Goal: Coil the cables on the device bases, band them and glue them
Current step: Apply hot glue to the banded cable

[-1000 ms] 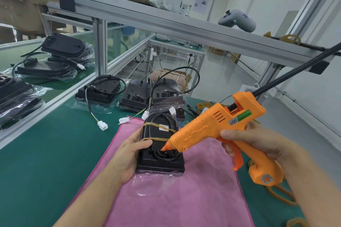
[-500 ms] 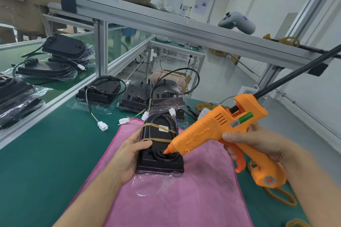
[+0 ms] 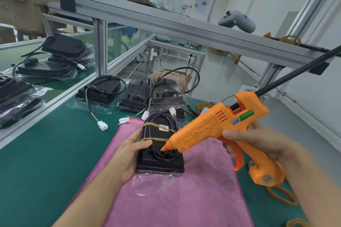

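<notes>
A green tabletop (image 3: pixel 46 153) carries a pink cloth (image 3: pixel 184 199) near its front edge, and the black device base (image 3: pixel 160 160), crossed by tan rubber bands (image 3: pixel 156 139), lies at the cloth's far end. The left hand (image 3: pixel 129 155) grasps the base's left side. The right hand (image 3: pixel 258 142) is clenched on an orange glue gun (image 3: pixel 212 127), whose nozzle touches the coiled cable (image 3: pixel 166 155) near the base's front end.

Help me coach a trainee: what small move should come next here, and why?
Probably squeeze the trigger. The glue gun in the right hand already has its tip at the cable loop on the banded base, and the left hand steadies that base on the pink cloth.
</notes>
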The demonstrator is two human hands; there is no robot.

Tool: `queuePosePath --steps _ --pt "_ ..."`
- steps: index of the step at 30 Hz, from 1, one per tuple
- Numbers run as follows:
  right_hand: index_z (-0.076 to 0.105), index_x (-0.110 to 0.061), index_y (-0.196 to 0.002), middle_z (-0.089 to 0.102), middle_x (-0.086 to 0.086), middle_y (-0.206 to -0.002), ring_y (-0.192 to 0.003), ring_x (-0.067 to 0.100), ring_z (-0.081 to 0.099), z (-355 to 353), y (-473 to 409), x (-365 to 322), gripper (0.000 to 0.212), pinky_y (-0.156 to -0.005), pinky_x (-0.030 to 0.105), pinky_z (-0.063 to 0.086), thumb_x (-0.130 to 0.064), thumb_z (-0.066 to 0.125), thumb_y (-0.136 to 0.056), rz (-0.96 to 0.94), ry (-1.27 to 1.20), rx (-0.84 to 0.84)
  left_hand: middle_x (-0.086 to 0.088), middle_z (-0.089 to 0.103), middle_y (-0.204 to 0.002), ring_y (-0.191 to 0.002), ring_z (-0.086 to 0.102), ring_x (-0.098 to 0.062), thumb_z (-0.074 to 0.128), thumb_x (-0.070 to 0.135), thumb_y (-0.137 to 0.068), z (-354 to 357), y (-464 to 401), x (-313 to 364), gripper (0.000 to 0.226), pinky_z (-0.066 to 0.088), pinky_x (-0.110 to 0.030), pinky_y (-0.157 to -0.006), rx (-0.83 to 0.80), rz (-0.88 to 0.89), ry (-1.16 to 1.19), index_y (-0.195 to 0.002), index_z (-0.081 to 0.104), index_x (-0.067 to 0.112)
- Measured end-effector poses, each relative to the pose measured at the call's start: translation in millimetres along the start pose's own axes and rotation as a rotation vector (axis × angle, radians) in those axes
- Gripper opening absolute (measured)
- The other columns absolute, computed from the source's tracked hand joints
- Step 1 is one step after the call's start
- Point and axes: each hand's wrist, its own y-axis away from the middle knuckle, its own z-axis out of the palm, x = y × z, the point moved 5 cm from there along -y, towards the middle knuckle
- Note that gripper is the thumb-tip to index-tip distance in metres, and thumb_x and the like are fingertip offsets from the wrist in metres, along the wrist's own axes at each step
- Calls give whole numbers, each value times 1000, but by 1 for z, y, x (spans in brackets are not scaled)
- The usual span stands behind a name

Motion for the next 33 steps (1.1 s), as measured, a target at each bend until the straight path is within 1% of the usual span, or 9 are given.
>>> queuePosePath --steps 3,6,8,16,20,22,27,30,33 --pt "73 -19 -91 65 17 -69 -58 26 62 3 -2 -4 18 -64 38 55 -29 77 -76 -10 25 -12 -13 72 -109 -87 72 -27 60 1 -71 0 0 0 49 59 -32 -65 -2 4 -2 -118 64 16" --pt "74 -23 -88 66 13 -68 -57 23 62 5 -4 -7 9 -63 35 55 -25 74 -79 -14 38 -23 -13 72 -108 -86 72 -27 59 0 -71 1 0 0 49 59 -32 -64 -5 6 -4 -117 64 15" --pt "74 -24 -89 66 13 -69 -58 23 62 5 -5 -7 11 -64 35 56 -23 70 -78 -13 35 -22 -13 73 -107 -85 73 -26 59 0 -71 1 1 1 49 58 -31 -63 -3 7 2 -117 64 15" --pt "75 -26 -82 66 14 -70 -59 24 63 4 -6 -6 9 -63 35 56 -27 72 -73 -8 18 -4 -12 73 -108 -87 72 -25 59 -1 -71 1 1 1 49 58 -31 -64 -7 20 8 -118 63 14" --pt "75 -25 -84 66 13 -69 -59 24 63 2 -6 -4 8 -63 34 55 -25 74 -77 -4 13 -11 -12 73 -107 -86 73 -25 58 -1 -71 1 1 1 48 59 -31 -64 -7 22 8 -117 64 13" --pt "74 -24 -85 66 14 -68 -58 24 63 2 -6 -3 8 -62 34 55 -24 71 -78 -4 15 -12 -13 73 -107 -87 72 -26 58 -1 -71 1 1 1 49 59 -32 -66 -3 20 5 -117 64 14" --pt "75 -23 -87 65 20 -74 -61 29 62 -1 -6 0 11 -66 40 57 -27 74 -77 12 25 17 -13 73 -108 -87 72 -26 59 0 -71 0 1 1 50 59 -32 -65 -1 20 3 -118 63 14" --pt "74 -21 -89 65 19 -72 -60 28 63 -3 -5 1 13 -63 37 56 -28 77 -78 16 30 16 -14 73 -108 -87 72 -26 59 0 -71 0 1 1 51 59 -32 -65 5 18 2 -119 63 15" --pt "73 -17 -87 64 18 -70 -60 29 61 -5 -3 3 11 -56 34 55 -24 73 -79 23 32 12 -13 73 -108 -87 73 -26 60 0 -71 0 1 1 50 59 -32 -65 6 16 7 -118 63 15"
